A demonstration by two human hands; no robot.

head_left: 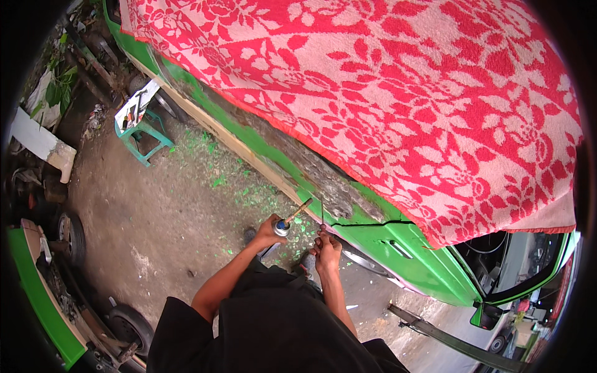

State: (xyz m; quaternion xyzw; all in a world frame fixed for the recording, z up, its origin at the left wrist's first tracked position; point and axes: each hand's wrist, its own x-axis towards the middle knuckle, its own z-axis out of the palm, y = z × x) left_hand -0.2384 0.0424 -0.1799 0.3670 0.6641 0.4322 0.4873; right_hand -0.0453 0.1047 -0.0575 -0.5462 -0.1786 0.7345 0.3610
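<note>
Reaching forward, left hand (267, 233) clamped around canister (282, 230), right hand (328, 248) pinching slim rod (323, 219).

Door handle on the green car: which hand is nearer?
The right. The right hand, gripping a thin tool, is left of the door handle; the left hand, gripping a can, is farther left.

Car repair workshop, patchy green car (429, 270), paint flakes (217, 181), grimy floor (143, 211), wheels (76, 241)

Plain black shirt (273, 329), wide short sleeves (177, 332), bare forearms (231, 273)
</note>
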